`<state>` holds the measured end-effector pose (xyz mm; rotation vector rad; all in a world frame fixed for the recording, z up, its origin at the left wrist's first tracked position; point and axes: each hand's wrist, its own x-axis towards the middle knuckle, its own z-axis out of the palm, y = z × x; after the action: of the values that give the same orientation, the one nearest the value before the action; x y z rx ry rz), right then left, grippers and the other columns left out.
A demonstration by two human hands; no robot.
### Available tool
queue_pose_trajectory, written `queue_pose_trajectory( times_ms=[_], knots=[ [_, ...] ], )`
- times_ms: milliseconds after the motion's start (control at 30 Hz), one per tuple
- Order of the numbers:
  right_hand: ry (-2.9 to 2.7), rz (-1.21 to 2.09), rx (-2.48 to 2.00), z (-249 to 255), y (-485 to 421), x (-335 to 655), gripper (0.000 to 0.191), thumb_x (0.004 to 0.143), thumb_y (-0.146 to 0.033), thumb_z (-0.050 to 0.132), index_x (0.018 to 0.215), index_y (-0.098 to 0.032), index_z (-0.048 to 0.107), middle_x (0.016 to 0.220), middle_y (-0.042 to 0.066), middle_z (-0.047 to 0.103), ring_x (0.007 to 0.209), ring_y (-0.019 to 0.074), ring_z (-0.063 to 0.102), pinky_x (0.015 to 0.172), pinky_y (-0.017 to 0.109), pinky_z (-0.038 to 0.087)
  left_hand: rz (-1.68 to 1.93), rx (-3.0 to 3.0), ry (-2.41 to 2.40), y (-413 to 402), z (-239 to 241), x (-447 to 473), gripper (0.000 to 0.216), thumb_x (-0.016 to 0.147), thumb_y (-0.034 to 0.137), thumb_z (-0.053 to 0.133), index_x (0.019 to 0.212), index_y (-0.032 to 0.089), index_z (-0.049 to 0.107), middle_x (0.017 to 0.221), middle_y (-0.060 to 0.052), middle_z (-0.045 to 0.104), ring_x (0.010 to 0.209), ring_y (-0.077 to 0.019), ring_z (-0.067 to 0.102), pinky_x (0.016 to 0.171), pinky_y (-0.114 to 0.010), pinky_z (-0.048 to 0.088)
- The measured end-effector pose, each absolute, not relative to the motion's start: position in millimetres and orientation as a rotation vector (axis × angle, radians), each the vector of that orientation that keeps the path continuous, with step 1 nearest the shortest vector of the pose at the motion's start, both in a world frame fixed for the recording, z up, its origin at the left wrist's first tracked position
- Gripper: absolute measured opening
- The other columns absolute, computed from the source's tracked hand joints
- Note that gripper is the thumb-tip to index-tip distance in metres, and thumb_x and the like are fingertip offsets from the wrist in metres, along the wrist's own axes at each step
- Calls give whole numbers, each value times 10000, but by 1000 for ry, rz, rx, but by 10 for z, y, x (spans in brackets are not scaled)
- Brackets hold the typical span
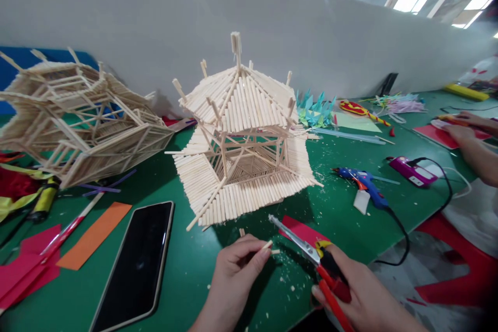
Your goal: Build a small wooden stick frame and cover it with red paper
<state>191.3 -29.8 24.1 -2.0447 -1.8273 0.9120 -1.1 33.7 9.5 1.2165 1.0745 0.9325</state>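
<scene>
My left hand [241, 268] is closed in a pinch on a few short wooden sticks [268, 245], whose pale ends stick out past thumb and forefinger. In my right hand [360, 288] is a pair of shears [299, 241] with long metal blades, red handles and a black and yellow part near the pivot. The blades point up and left, apart from the sticks. Just beyond both hands stands a two-tiered pavilion model [249, 101] built of wooden sticks, its latticed inside showing between the roofs. A red paper piece [301, 231] lies under the blades.
To the left are another stick model [105, 161], a phone [136, 264] and an orange paper strip [95, 236]. A blue glue gun [360, 181] and a purple device [412, 171] with cords lie right. Another person's hands [462, 127] rest over red paper. Shavings litter the green table [187, 280].
</scene>
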Motion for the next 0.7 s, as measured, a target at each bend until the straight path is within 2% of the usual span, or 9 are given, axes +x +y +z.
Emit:
queue_pose_trajectory(
  times_ms=[300,433,700],
  knots=[
    [-1856,819,-2103,160,-316,1841,404,580,-311,575,946,-190,452,834,84,630,776,251,583,557,280,424,1034,1247,1085,325,49,-24,78,648,142,636,600,187,677,657,-17,603,657,-158,531,632,-233,398],
    [-1862,813,-2069,115,-326,1860,430,583,-314,573,970,-186,435,809,80,626,740,245,587,571,291,425,1050,1261,1078,324,68,-23,81,642,134,638,603,188,683,655,-21,603,648,-160,537,609,-231,407],
    [-2000,938,-2053,184,-290,1872,280,714,-384,469,886,-162,472,752,94,639,638,223,595,543,288,426,1011,1257,1072,317,40,-12,73,650,153,641,656,188,704,660,-31,621,654,-159,537,625,-235,402]
  ],
)
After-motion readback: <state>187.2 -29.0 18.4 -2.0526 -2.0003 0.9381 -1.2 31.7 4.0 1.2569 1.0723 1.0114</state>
